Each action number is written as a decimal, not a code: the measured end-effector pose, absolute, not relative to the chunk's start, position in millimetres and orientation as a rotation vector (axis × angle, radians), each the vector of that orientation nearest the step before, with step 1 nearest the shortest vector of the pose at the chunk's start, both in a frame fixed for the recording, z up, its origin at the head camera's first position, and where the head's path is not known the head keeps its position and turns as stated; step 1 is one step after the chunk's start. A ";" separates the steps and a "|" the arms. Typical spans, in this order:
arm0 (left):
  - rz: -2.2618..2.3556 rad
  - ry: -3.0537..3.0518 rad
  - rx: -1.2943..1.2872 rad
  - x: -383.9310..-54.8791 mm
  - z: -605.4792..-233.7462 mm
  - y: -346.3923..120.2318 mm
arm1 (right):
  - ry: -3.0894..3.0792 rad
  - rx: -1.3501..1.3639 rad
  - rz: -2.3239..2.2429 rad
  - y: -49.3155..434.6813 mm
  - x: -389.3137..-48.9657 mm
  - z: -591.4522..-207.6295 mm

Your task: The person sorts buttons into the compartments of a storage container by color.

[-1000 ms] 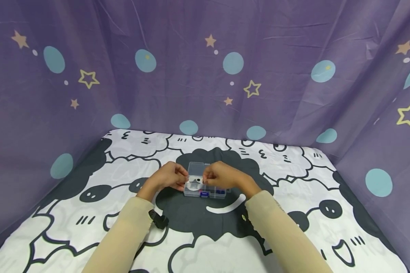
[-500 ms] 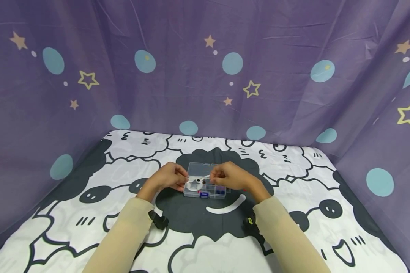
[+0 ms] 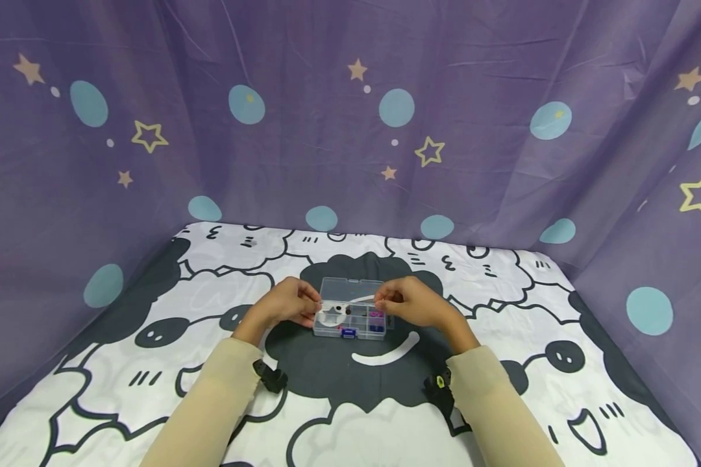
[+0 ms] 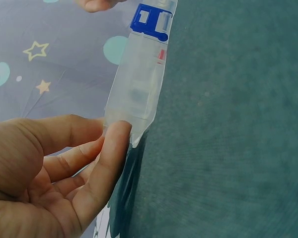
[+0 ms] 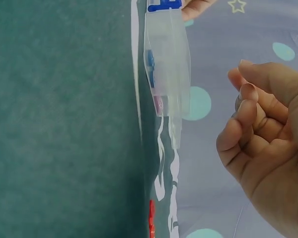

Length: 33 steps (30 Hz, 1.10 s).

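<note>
A clear plastic compartment box (image 3: 359, 322) with a blue latch (image 3: 348, 333) lies on the cloth, its transparent lid (image 3: 343, 289) tipped back. Pink pieces (image 3: 376, 314) and dark blue pieces (image 3: 377, 328) sit in its right-hand compartments. My left hand (image 3: 287, 301) grips the left end; the left wrist view shows thumb and fingers of that hand (image 4: 64, 168) pinching the corner. Over the right end hovers my right hand (image 3: 411, 301). In the right wrist view this hand (image 5: 268, 129) has loosely curled fingers, apart from the box; no held object is clearly visible.
Cartoon-printed black and white cloth (image 3: 397, 434) covers the surface under the box. A purple curtain (image 3: 304, 175) hangs behind and at both sides. Low in the right wrist view is a red piece (image 5: 151, 218), close to the dark surface.
My right hand has moved rightward across the box, from the middle to its right end, uncovering more compartments and the pink pieces. The left hand stays at the left end.
</note>
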<state>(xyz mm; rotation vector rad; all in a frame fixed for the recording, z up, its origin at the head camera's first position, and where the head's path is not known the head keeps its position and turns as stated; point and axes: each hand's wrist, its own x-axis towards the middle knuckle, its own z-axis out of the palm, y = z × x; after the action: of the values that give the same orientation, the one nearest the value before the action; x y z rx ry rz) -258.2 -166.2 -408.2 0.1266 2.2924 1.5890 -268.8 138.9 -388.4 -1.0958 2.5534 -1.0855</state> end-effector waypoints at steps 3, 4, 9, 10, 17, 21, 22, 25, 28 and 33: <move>1.594 2.291 0.133 -258.2 -407.8 -166.3 | 2.552 -1.070 -1.110 142.6 -268.0 -389.5; 1.598 2.288 0.131 -258.3 -407.7 -166.2 | 2.552 -1.065 -1.118 144.0 -267.7 -389.7; 1.592 2.293 0.121 -258.3 -407.0 -166.5 | 2.572 -1.035 -1.143 152.2 -268.5 -389.8; 1.591 2.293 0.122 -258.2 -406.9 -166.5 | 2.579 -1.031 -1.146 154.2 -269.1 -389.6; 1.581 2.294 0.132 -256.9 -405.8 -166.4 | 2.573 -1.027 -1.187 170.5 -277.1 -393.0; 1.580 2.299 0.132 -256.7 -405.8 -166.2 | 2.579 -0.975 -1.196 179.3 -278.2 -393.9; 1.578 2.301 0.131 -256.7 -405.8 -166.1 | 2.580 -0.967 -1.199 181.7 -278.1 -394.1; 1.581 2.297 0.129 -256.9 -406.2 -165.8 | 2.578 -0.933 -1.213 187.5 -276.1 -392.1; 1.585 2.294 0.133 -257.2 -405.9 -165.9 | 2.571 -0.909 -1.224 194.2 -277.8 -393.3; 1.585 2.293 0.142 -258.5 -405.8 -166.5 | 2.595 -0.827 -1.184 203.1 -283.7 -399.4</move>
<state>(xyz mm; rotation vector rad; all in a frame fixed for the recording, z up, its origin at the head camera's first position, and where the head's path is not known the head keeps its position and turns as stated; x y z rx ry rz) -258.5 -166.5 -405.8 0.1418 2.2927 1.5852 -283.7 203.1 -399.4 -0.8270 2.5951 -1.1842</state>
